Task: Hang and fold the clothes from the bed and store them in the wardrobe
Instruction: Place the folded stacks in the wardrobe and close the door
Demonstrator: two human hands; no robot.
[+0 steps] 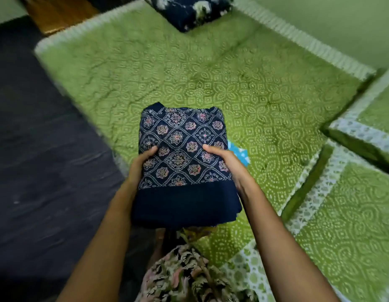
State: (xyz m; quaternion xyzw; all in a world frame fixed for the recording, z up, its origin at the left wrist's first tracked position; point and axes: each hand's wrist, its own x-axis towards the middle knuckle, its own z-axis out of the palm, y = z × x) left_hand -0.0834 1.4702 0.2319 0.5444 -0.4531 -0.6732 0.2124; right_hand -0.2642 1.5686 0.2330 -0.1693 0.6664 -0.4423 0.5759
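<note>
The left hand (143, 163) and the right hand (225, 163) grip the folded navy printed garment (185, 177) by its two side edges, thumbs on top, both equally near. Its long side points away from the person, above the green bed (265, 94). Farther away lies a dark folded cloth (189, 12).

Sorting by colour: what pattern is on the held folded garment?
Navy folded garment, floral medallion lattice; head view.

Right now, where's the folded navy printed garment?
Head view, centre: the folded navy garment is held between the left hand and right hand, over the near edge of the green bedspread.
</note>
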